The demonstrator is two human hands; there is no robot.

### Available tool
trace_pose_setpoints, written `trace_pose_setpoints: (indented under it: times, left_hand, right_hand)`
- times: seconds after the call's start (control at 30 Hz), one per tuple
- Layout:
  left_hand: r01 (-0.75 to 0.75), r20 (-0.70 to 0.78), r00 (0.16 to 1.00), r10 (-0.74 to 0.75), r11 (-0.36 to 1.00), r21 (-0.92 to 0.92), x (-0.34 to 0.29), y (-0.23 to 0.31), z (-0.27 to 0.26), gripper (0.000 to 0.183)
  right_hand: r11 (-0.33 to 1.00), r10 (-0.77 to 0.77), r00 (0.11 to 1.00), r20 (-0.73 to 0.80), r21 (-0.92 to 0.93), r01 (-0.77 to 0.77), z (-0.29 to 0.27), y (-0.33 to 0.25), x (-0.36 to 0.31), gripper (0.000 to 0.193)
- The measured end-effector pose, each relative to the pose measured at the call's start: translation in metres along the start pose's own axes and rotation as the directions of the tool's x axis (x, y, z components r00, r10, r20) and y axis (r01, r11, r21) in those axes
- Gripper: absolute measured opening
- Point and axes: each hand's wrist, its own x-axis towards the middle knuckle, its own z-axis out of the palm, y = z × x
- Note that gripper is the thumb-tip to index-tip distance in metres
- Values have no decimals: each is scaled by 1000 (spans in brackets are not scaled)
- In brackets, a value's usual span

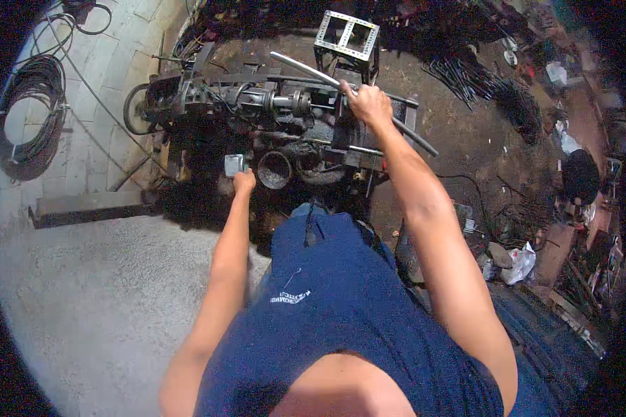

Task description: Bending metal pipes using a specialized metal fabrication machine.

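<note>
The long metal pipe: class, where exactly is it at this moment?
In the head view, the long metal pipe slants across the dark machine at upper centre, gripped by the right hand, just below the perforated metal frame.

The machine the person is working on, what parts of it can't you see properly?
- Head view: the lower part of the dark machine is lost in shadow.
- The right hand covers the stretch of the long metal bar that it grips.
- The left hand hides part of the small grey box; its buttons are too small to tell.
- Inside the round pot: too dark to see.
</note>
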Motion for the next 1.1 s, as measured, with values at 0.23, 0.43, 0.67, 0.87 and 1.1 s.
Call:
trace_pose_setpoints:
  times: [0.23,0.43,0.67,0.87,1.1]
  left_hand:
    - [-44,39,998,43,999,2,2,-1,-6,48]
    - [-65,97,993,63,998,15,15,-10,-8,49]
    - [-105,148,983,108,994,-30,19,-17,-7,48]
    - [-130,146,980,136,990,-47,8,-5,-16,49]
    - [-103,179,978,107,994,-33,17,-14,-9,49]
  right_hand:
    - [997,18,1000,25,-76,-16,5,-11,1,77]
    - [994,85,995,-49,-67,-88,8,-2,2,80]
    - [989,103,995,-17,-105,-104,3,-19,0,79]
    - [986,113,987,-114,-107,-126,12,0,3,81]
    - [985,105,991,-88,-129,-116,7,-12,3,81]
